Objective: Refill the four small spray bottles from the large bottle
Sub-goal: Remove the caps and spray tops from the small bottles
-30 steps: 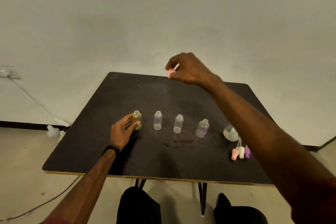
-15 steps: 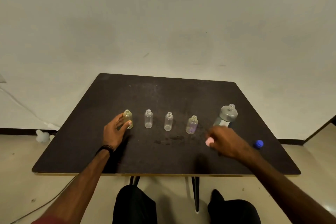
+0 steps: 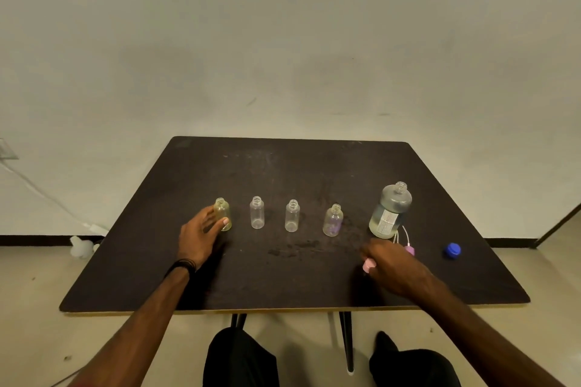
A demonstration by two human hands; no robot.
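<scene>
Left hand [image 3: 201, 234] wraps thumb and fingers round the yellowish small bottle [image 3: 222, 214] at the left end of the row; right hand [image 3: 391, 264] pinches a pink spray cap [image 3: 367, 265] low on the table [image 3: 283, 166]. Large bottle [image 3: 390, 210] stands upright, uncapped, just beyond the right hand and well apart from the left. So the right is the nearer hand for lifting it, once the cap is let go.

We note dim, even, yellowish light, apparently from above. Soft shadows sit on the table [image 3: 283, 166] under both hands and beneath it on the floor [image 3: 37, 308]. No glare. Wide-angle bending at edges; slight softness throughout, wall [image 3: 283, 41] grainy.
</scene>
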